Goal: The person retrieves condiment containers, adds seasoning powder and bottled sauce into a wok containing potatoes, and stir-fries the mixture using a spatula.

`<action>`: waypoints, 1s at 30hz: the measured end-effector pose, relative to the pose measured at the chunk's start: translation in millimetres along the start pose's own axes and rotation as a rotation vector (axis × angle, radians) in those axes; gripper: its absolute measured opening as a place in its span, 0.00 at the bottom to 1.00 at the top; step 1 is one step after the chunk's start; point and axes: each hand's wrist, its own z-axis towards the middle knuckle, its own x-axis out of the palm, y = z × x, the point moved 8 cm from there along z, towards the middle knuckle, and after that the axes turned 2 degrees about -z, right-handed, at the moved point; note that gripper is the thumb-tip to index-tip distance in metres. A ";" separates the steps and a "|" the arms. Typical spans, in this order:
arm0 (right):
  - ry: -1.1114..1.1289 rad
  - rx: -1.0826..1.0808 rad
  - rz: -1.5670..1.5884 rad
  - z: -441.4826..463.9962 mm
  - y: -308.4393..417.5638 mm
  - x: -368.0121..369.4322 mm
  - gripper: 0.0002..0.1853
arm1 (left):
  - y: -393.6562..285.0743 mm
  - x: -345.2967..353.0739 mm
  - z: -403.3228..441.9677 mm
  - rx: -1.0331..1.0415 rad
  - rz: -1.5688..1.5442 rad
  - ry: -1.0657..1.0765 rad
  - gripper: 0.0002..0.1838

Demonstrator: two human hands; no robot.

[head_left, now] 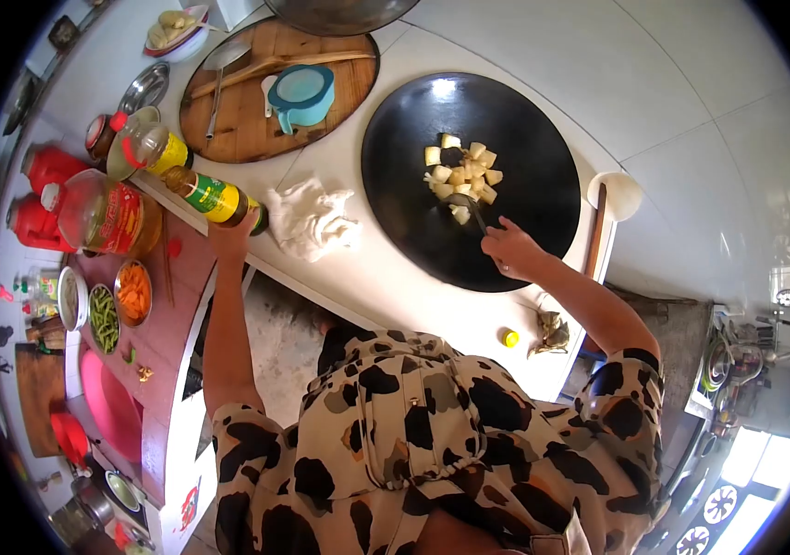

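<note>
My left hand (236, 231) is wrapped round a dark bottle (213, 196) with a green and yellow label, which lies tilted in view beside a crumpled white cloth (312, 218). Over the near right part of a large black wok (395, 185), my right hand (508, 248) grips the handle of a metal spatula (462, 201). The spatula's head touches pale chunks of food (471, 172) in the wok. A small yellow cap (509, 339) sits on the counter near the wok's front edge.
A round wooden board (339, 65) holds a teal container (302, 95) and a ladle. On the left are oil jugs (108, 217), a bowl of orange pieces (133, 294), a bowl of green pieces (104, 320) and a pink basin (110, 402). A wooden-handled tool (596, 227) lies right of the wok.
</note>
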 end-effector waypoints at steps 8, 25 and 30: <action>-0.311 0.154 0.149 -9.6 -17.2 -75.8 0.05 | 4.8 -2.7 -1.1 0.001 0.007 -0.061 0.29; -0.369 0.072 -0.058 -1.1 -39.5 -64.9 0.12 | -14.0 3.1 -6.1 -0.031 -0.001 -0.024 0.29; -0.275 0.080 -0.252 41.1 -76.5 -34.1 0.15 | -22.7 2.5 -11.3 -0.082 0.055 -0.035 0.29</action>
